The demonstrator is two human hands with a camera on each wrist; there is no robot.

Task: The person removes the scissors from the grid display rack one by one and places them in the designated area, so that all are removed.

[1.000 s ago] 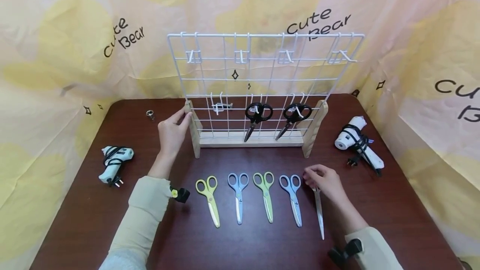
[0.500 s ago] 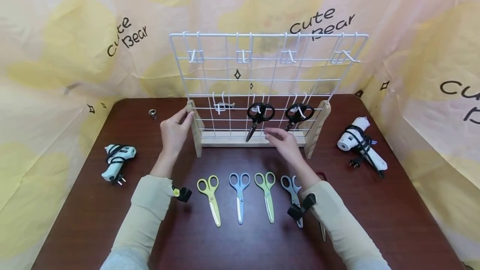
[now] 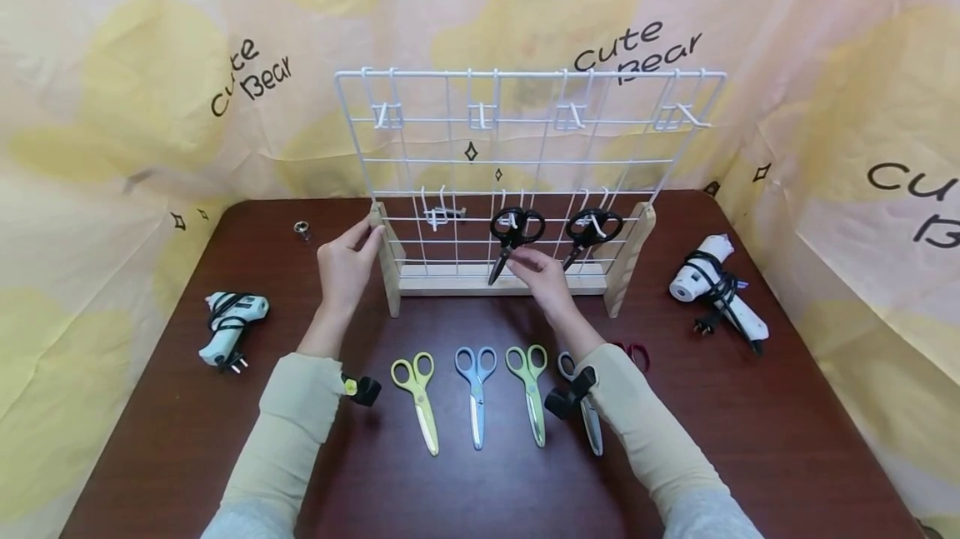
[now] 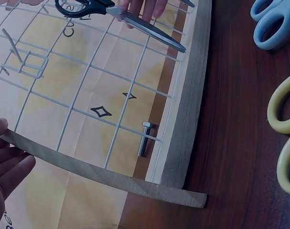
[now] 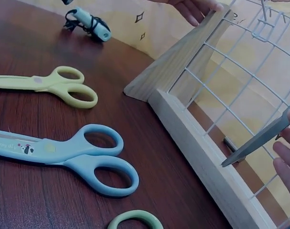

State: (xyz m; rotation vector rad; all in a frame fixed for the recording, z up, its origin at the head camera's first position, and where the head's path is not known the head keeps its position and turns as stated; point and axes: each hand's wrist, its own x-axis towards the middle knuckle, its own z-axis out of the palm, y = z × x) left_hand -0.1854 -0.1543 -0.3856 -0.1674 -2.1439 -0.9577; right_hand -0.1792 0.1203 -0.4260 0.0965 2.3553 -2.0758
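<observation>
In the head view, a white wire rack (image 3: 420,162) on a wooden stand holds two pairs of black-handled scissors on its lower hooks. My left hand (image 3: 341,268) pinches the top of the stand's left wooden side (image 3: 389,272). My right hand (image 3: 546,279) is at the middle pair of black-handled scissors (image 3: 495,270), with thumb and fingers pinching near the pivot. The blade (image 4: 152,32) crosses in front of those fingers in the left wrist view. The other black-handled scissors (image 3: 573,256) hang to the right, their tips hidden behind my right hand.
Yellow (image 3: 426,422), blue (image 3: 477,422) and green scissors (image 3: 535,410) lie in a row with partly covered blue (image 3: 592,431) and red-handled ones (image 3: 640,357). Cord-wrapped tools lie left (image 3: 223,339) and right (image 3: 697,272). A bolt (image 4: 144,138) lies behind the rack.
My right hand has left the red-handled scissors at the right of the row and moved up and left to the middle hanging black pair. My left hand stays on the stand.
</observation>
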